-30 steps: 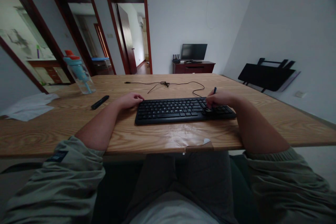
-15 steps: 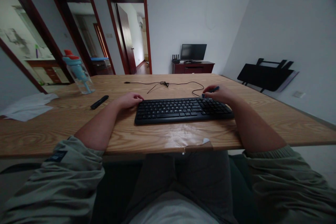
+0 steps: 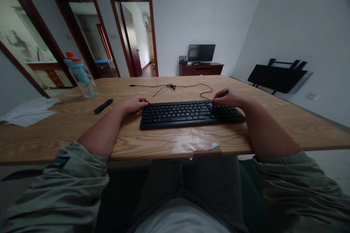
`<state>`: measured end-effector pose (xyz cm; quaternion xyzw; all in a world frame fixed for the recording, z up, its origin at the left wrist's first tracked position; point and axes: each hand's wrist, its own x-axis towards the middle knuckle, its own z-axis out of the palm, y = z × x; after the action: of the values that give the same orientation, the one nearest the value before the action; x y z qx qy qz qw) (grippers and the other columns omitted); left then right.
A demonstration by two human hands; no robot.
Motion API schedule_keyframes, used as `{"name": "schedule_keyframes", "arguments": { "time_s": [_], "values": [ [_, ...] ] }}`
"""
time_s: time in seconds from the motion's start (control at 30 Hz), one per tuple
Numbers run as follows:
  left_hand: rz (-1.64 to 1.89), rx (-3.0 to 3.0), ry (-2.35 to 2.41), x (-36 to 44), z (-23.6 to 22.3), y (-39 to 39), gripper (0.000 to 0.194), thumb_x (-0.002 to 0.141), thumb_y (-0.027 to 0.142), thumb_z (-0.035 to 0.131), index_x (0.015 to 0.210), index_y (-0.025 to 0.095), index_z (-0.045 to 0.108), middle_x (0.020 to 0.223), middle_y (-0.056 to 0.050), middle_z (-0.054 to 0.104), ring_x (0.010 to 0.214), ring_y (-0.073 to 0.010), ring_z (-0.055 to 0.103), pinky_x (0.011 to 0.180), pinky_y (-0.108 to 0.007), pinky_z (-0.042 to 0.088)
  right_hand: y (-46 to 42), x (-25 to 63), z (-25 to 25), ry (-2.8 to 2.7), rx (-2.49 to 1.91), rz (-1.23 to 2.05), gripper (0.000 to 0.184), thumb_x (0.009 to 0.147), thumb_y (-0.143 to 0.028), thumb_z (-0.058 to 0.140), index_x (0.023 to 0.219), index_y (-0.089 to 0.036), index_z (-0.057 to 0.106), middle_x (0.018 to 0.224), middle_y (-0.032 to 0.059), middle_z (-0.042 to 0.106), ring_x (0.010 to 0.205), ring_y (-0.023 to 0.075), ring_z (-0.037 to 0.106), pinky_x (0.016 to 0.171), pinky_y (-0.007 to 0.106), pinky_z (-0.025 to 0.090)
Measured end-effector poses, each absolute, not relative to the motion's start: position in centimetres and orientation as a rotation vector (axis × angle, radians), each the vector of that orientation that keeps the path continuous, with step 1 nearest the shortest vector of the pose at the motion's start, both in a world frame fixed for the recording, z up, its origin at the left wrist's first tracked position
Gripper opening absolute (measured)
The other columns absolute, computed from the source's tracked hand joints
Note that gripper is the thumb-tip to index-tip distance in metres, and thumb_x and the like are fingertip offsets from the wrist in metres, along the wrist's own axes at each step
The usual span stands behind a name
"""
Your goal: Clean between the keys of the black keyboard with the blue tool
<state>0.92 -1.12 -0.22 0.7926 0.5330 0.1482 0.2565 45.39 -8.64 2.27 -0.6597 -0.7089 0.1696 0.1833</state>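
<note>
A black keyboard lies flat near the table's front edge. My left hand is closed at its back left corner, fingertips on the edge. Over the number pad, my right hand pinches a small dark-blue brush, its handle showing above the fingers. The brush's lower end points down at the keys beside the pad; its tip is dark and hard to make out. Behind the keyboard runs its thin black cable, bundled in the middle, with the plug end out to the left.
On the wooden table a black remote-like object lies left of my left hand. Farther left are a clear bottle with a red and blue lid and white paper sheets. Torn edging shows at the table's front.
My right hand has brought the brush from the keyboard's back edge down onto the keys, slightly right and nearer me. The left hand stays at the corner.
</note>
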Motion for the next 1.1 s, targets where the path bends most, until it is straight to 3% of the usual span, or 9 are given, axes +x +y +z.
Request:
{"name": "schedule_keyframes", "arguments": {
  "time_s": [0.17, 0.47, 0.57, 0.73, 0.87, 1.1],
  "values": [
    [0.420, 2.165, 1.444, 1.0, -0.2, -1.2, 0.041, 0.078, 0.041, 0.058, 0.105, 0.012, 0.070, 0.092, -0.008, 0.069, 0.069, -0.0162, 0.056, 0.061, -0.027, 0.042, -9.4, 44.4, 3.1, -2.019, -2.049, 0.632, 0.020, 0.080, -0.022, 0.054, 0.065, -0.015, 0.066, 0.071, 0.0089, 0.064, 0.066, 0.0184, 0.056, 0.059, 0.030, 0.040],
    [0.406, 2.174, 1.418, 0.9, -0.1, -1.3, 0.044, 0.077, 0.042, 0.057, 0.105, 0.011, 0.069, 0.091, -0.010, 0.069, 0.072, -0.0186, 0.058, 0.064, -0.029, 0.043, -10.7, 43.0, 3.4, -2.071, -2.047, 0.903, 0.018, 0.075, -0.017, 0.051, 0.061, -0.014, 0.063, 0.063, 0.0076, 0.057, 0.056, 0.0145, 0.048, 0.051, 0.028, 0.034],
    [0.406, 2.184, 1.435, 0.8, -0.1, -1.2, 0.042, 0.078, 0.042, 0.057, 0.106, 0.012, 0.070, 0.091, -0.009, 0.069, 0.072, -0.0187, 0.058, 0.064, -0.029, 0.043, -10.6, 43.2, 3.6, -2.003, -1.865, 0.849, 0.018, 0.081, -0.021, 0.053, 0.071, -0.015, 0.067, 0.074, 0.0073, 0.064, 0.066, 0.0157, 0.055, 0.057, 0.027, 0.040],
    [0.405, 2.197, 1.449, 0.7, -0.1, -1.1, 0.040, 0.078, 0.040, 0.058, 0.104, 0.014, 0.071, 0.093, -0.009, 0.070, 0.075, -0.0192, 0.059, 0.066, -0.028, 0.043, -10.1, 44.0, 3.2, -1.846, -1.734, 0.572, 0.024, 0.087, -0.032, 0.061, 0.105, -0.018, 0.070, 0.103, 0.0059, 0.070, 0.095, 0.0190, 0.063, 0.082, 0.028, 0.049],
    [0.390, 2.211, 1.444, 0.7, -0.1, -1.0, 0.043, 0.078, 0.042, 0.056, 0.106, 0.012, 0.070, 0.097, -0.009, 0.070, 0.080, -0.0196, 0.060, 0.070, -0.029, 0.045, -9.7, 44.6, 2.8, -1.931, -1.639, 0.596, 0.030, 0.081, -0.040, 0.069, 0.101, -0.019, 0.073, 0.105, 0.0066, 0.071, 0.101, 0.0233, 0.063, 0.091, 0.033, 0.050],
    [0.372, 2.178, 1.478, 1.0, 0.0, -1.4, 0.043, 0.080, 0.040, 0.054, 0.110, 0.012, 0.069, 0.093, -0.009, 0.068, 0.069, -0.0170, 0.056, 0.062, -0.028, 0.042, -8.4, 45.2, 1.7, -2.030, -1.586, 0.644, 0.022, 0.080, -0.034, 0.063, 0.092, -0.019, 0.074, 0.099, 0.0070, 0.072, 0.097, 0.0257, 0.065, 0.090, 0.037, 0.051]
  ]
}}
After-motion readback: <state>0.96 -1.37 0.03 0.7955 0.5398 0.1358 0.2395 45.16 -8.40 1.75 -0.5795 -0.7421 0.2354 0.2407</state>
